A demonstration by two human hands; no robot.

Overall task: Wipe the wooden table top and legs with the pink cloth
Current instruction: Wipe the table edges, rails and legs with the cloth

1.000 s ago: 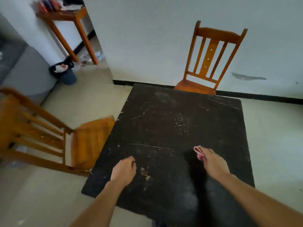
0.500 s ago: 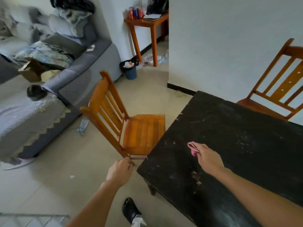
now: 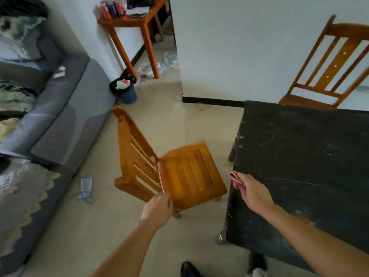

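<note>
The dark, scratched wooden table (image 3: pixel 299 156) fills the right side, with two of its legs showing under the left edge, one far (image 3: pixel 232 153) and one near (image 3: pixel 220 237). My right hand (image 3: pixel 253 194) pinches the folded pink cloth (image 3: pixel 235 179) right at the table top's left edge. My left hand (image 3: pixel 157 209) is off the table, its fingers curled round the near corner of a low orange wooden chair (image 3: pixel 189 172) that stands beside the table.
A second orange chair (image 3: pixel 327 64) stands against the wall behind the table. A grey sofa (image 3: pixel 65 120) runs along the left. A bin (image 3: pixel 125 89), an orange side table (image 3: pixel 139 23) with cans and floor litter (image 3: pixel 85 188) lie beyond. My shoe (image 3: pixel 189 269) is below.
The view swung left. My right hand slid the cloth from mid-table to the left edge. My left hand left the table top and took hold of the low chair.
</note>
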